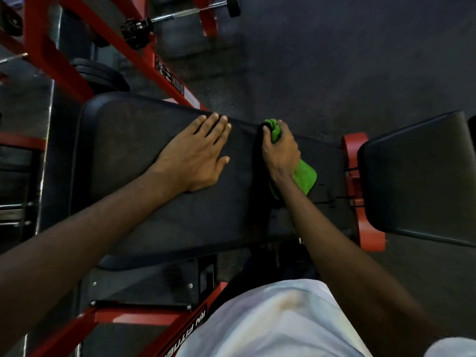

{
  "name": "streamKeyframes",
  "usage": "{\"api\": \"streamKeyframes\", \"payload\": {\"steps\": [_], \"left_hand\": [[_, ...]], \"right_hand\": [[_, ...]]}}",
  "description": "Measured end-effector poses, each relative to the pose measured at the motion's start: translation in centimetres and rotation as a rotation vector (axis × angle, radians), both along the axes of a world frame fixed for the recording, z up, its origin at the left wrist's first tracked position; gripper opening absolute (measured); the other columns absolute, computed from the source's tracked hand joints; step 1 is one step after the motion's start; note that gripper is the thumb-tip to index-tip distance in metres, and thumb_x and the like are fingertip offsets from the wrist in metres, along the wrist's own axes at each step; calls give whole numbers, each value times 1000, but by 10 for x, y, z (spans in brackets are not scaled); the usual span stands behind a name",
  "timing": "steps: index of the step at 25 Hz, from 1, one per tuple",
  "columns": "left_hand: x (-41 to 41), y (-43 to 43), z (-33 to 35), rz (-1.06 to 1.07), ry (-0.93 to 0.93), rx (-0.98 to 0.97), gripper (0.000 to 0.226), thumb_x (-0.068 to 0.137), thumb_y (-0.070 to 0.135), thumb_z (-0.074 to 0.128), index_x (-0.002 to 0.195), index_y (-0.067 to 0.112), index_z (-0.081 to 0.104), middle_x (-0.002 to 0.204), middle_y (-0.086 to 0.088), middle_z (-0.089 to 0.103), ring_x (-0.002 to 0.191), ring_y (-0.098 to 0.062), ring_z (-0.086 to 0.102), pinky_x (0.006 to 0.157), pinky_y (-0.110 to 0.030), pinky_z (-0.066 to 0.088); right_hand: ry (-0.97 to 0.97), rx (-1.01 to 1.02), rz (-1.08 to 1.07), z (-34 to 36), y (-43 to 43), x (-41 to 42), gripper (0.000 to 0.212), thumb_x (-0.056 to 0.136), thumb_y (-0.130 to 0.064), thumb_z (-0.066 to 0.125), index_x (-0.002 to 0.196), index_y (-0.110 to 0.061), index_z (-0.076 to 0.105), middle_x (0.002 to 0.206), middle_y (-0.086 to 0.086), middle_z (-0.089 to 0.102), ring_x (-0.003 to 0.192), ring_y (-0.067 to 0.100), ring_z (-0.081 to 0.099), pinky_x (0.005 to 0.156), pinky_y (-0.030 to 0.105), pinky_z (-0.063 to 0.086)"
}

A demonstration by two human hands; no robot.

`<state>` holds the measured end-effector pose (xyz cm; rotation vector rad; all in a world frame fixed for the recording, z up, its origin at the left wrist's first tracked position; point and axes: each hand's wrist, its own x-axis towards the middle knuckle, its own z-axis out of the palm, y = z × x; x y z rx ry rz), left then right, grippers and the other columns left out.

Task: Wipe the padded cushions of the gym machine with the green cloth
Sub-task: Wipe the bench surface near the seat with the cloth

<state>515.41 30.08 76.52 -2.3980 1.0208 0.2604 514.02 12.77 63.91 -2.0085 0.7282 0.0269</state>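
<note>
A long black padded cushion (144, 207) of a red-framed gym bench lies across the middle of the head view. My left hand (198, 157) rests flat on it, fingers spread toward the far edge. My right hand (280, 153) is closed on the green cloth (305, 177), pressing it onto the right part of the same cushion near its far edge. Part of the cloth sticks out between the fingers and part trails out under the wrist. A second black cushion (417, 181) sits to the right, apart from both hands.
A red metal bracket (353, 148) joins the two cushions. Red frame beams (116, 39), a chrome bar with black collars (139, 29) and black weight plates (100, 76) stand at the upper left. Dark rubber floor (334, 60) lies beyond the bench. My white shirt fills the bottom.
</note>
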Motion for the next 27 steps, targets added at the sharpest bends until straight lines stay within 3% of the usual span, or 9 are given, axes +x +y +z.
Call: {"api": "streamKeyframes", "payload": {"steps": [6, 9, 11, 14, 19, 22, 27], "left_hand": [[2, 0, -3, 22, 1, -10, 75, 100, 48, 9, 158, 1, 17, 165, -20, 19, 154, -32, 16, 126, -45, 12], [2, 0, -2, 18, 5, 1, 71, 103, 46, 7, 159, 2, 9, 166, -18, 10, 155, -31, 8, 126, -44, 8], [1, -1, -3, 24, 11, -2, 72, 104, 48, 10, 159, 2, 5, 167, -18, 6, 155, -30, 5, 126, -44, 6], [2, 0, -5, 26, 8, -2, 73, 103, 48, 10, 159, 2, 4, 167, -18, 5, 155, -31, 4, 126, -44, 7], [4, 0, -6, 10, -4, 1, 74, 102, 48, 8, 159, 2, 3, 167, -19, 6, 155, -32, 6, 126, -44, 7], [3, 0, -6, 6, -7, 9, 73, 102, 48, 9, 159, 2, 5, 167, -19, 7, 155, -32, 7, 126, -44, 7], [4, 0, -7, -3, -11, 26, 73, 103, 49, 7, 159, 2, 4, 167, -18, 6, 155, -31, 6, 126, -44, 7]], "right_hand": [[-310, 47, 149, 23, 35, -3, 44, 96, -36, 65, 136, -20, 60, 144, -2, 59, 131, 20, 57, 99, 31, 46], [-177, 39, 48, -10, -1, 11, 45, 97, -42, 62, 136, -18, 62, 141, 2, 62, 129, 24, 58, 100, 31, 45], [-21, 1, -14, -30, -23, 12, 49, 95, -53, 53, 132, -23, 62, 134, 4, 65, 122, 32, 61, 92, 35, 47], [39, -14, -49, -28, -17, -9, 44, 97, -52, 55, 133, -26, 61, 133, 2, 66, 119, 32, 61, 89, 36, 47], [-220, 134, 113, 5, 30, -77, 42, 96, -31, 67, 138, -24, 60, 146, -5, 57, 136, 12, 51, 105, 22, 41], [-375, 95, 191, -3, 30, -74, 44, 96, -20, 67, 138, -18, 59, 148, 0, 55, 142, 14, 44, 111, 21, 37], [-3, 48, -79, -29, -12, -11, 52, 98, -47, 56, 142, -19, 56, 146, 2, 57, 133, 28, 54, 102, 35, 43]]}}
